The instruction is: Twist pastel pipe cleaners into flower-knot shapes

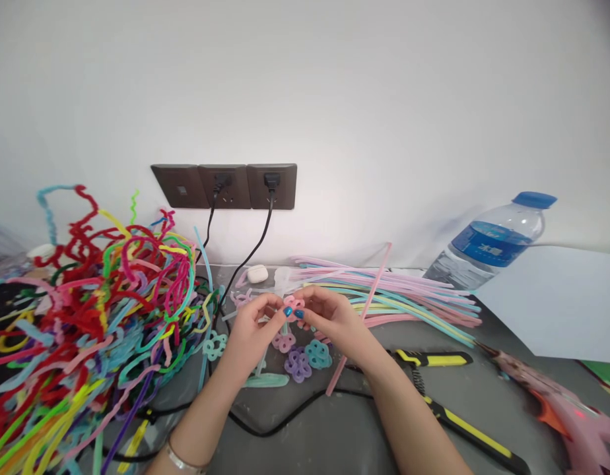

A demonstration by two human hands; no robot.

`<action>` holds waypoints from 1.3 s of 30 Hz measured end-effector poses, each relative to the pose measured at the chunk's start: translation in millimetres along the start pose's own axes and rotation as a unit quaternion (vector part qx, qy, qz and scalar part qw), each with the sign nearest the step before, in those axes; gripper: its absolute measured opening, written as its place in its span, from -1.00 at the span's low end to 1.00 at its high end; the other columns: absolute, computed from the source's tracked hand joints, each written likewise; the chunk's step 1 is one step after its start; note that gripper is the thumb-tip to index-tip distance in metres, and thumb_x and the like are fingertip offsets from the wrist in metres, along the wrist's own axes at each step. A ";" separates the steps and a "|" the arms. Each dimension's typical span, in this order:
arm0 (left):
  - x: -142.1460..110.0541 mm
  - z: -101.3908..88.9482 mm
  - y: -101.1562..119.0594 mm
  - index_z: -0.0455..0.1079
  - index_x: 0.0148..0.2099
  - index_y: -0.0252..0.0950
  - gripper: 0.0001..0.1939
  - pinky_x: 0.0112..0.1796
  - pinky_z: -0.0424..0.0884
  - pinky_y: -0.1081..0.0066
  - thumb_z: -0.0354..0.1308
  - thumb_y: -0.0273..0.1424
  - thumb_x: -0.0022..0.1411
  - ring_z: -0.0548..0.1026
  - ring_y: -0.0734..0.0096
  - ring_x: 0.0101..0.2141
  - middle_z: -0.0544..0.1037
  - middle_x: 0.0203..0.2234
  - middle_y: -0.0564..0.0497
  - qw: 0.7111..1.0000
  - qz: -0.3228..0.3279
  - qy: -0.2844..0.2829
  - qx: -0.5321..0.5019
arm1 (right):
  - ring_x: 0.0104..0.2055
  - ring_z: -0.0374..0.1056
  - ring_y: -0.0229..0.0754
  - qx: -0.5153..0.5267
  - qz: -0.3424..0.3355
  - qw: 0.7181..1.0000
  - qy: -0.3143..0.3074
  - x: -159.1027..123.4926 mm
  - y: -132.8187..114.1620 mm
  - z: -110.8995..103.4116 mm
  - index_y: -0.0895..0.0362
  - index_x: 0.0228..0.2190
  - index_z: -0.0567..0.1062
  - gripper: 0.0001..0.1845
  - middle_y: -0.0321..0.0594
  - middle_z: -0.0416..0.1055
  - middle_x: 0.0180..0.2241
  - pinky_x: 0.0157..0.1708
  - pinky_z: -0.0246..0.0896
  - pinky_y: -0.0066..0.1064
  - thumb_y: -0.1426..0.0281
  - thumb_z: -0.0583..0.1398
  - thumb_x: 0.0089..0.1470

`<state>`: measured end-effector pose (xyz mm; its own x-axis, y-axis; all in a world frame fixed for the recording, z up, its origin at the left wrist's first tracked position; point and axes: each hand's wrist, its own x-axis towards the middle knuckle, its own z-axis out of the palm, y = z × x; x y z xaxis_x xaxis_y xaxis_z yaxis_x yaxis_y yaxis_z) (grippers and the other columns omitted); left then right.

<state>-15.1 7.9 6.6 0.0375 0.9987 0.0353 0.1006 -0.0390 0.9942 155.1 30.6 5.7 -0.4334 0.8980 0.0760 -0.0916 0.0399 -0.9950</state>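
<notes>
Over the grey table (305,445), the left hand (258,323) and the right hand (337,320) come close together, each with thumb and fingers pinched on one small flower. A purple flower (298,373) and a blue flower (318,354) lie below; the pinched pink flower (294,301) sits between both hands' fingertips, thumbs against its lower edge.

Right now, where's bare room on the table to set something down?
Between your left forearm and right forearm, nearer you than the black cord; a smaller patch between the pliers and glue gun. Crowded: tangled heap at left, flowers mid-table.
</notes>
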 end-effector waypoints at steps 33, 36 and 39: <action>-4.8 8.7 7.4 0.40 -0.42 -0.31 -0.65 -0.54 0.12 0.54 0.35 -0.12 -0.02 0.25 0.55 -0.54 0.41 -0.56 0.09 0.975 -0.112 -0.004 -0.194 | -0.45 0.34 -0.33 0.147 0.048 0.988 0.000 0.8 6.1 9.2 0.13 -0.37 0.49 -0.74 -0.33 0.42 -0.46 -0.40 0.33 -0.49 0.21 0.35 0.03; -5.3 9.3 6.4 0.39 -0.42 -0.31 -0.64 -0.55 0.09 0.53 0.37 -0.13 -0.05 0.23 0.56 -0.54 0.37 -0.57 0.11 0.967 -0.126 -0.005 -0.220 | -0.45 0.35 -0.32 0.172 0.061 0.983 -0.004 0.1 4.4 9.0 0.12 -0.38 0.48 -0.72 -0.33 0.42 -0.45 -0.38 0.35 -0.48 0.20 0.37 -0.01; -5.9 9.5 5.7 0.41 -0.39 -0.32 -0.63 -0.55 0.09 0.52 0.37 -0.13 -0.04 0.23 0.56 -0.54 0.38 -0.56 0.10 0.966 -0.136 -0.009 -0.221 | -0.44 0.36 -0.31 0.182 0.078 0.980 -0.006 -0.8 2.8 7.7 0.11 -0.38 0.47 -0.70 -0.33 0.43 -0.45 -0.37 0.36 -0.47 0.19 0.38 -0.04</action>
<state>-5.3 1.5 11.1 0.0864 0.9689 -0.2319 -0.3254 0.2475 0.9126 148.3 26.6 3.3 -0.4787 0.8751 -0.0714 -0.3371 -0.2583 -0.9053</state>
